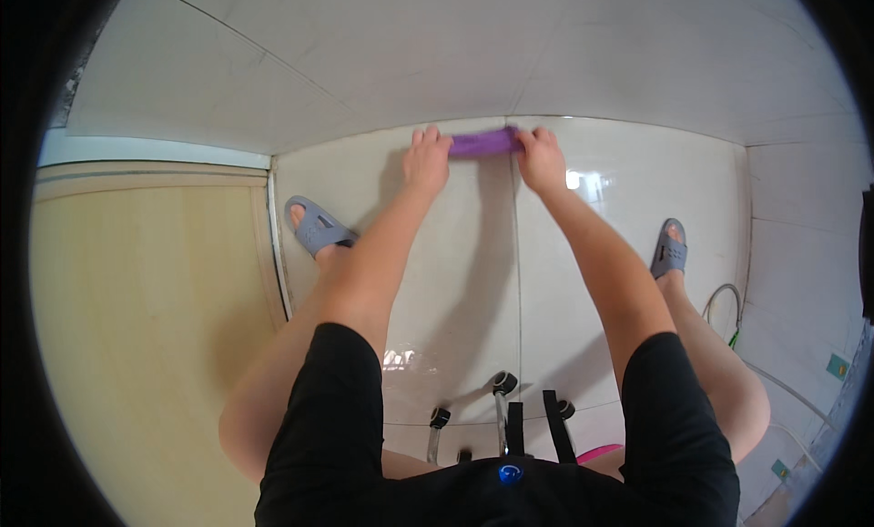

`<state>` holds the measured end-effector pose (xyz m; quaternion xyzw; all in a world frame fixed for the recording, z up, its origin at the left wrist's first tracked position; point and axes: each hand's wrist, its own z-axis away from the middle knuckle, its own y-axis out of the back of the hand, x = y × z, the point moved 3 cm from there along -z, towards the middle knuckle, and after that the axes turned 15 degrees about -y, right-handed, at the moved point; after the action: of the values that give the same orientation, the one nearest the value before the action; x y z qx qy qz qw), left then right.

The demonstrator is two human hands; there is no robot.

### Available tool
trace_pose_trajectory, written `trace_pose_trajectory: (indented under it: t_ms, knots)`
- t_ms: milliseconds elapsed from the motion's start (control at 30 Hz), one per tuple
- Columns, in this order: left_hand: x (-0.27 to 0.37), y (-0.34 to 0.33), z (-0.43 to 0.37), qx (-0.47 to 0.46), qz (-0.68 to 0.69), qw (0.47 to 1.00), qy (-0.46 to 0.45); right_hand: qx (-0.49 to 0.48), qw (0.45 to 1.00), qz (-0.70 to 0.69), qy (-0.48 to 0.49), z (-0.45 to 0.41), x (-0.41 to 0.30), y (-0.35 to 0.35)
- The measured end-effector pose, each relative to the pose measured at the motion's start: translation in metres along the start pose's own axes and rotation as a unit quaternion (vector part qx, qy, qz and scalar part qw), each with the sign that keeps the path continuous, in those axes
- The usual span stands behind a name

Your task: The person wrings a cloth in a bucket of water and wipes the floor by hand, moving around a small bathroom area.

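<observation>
A purple cloth (483,143), somewhat blurred, is stretched between my two hands in a narrow strip. My left hand (427,160) grips its left end, and my right hand (541,157) grips the right end. Both arms reach forward over the glossy pale tiled floor (450,254), close to where the floor meets the light wall. The frame does not settle whether the cloth touches the floor.
Grey slippers are on my left foot (317,226) and right foot (670,248). A pale wooden door (150,254) stands at left. Castered metal legs (502,411) are near my body. At right, a hose (725,288) lies by the tiled wall (792,254).
</observation>
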<state>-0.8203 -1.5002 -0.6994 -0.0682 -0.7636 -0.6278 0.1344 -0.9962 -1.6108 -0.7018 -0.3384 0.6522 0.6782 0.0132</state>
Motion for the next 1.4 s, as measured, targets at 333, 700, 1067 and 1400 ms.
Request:
trace_pose_trajectory:
  t_ms: [333, 700, 1067, 1400]
  knots:
    - [-0.053, -0.026, 0.052, -0.1, -0.014, 0.995, 0.008, -0.154, 0.979, 0.124, -0.044, 0.04, -0.027, -0.083]
    - [0.087, -0.022, 0.302, -0.633, 0.117, 0.748, -0.164, -0.443, 0.886, 0.011, 0.138, 0.363, 0.001, -0.032]
    - [0.048, 0.001, 0.107, -0.298, 0.11, 0.947, -0.04, -0.134, 0.99, -0.029, 0.034, 0.12, 0.014, 0.02]
    - [0.035, -0.041, -0.071, -0.164, 0.012, 0.986, -0.019, -0.084, 0.989, 0.11, -0.048, -0.056, 0.08, 0.01]
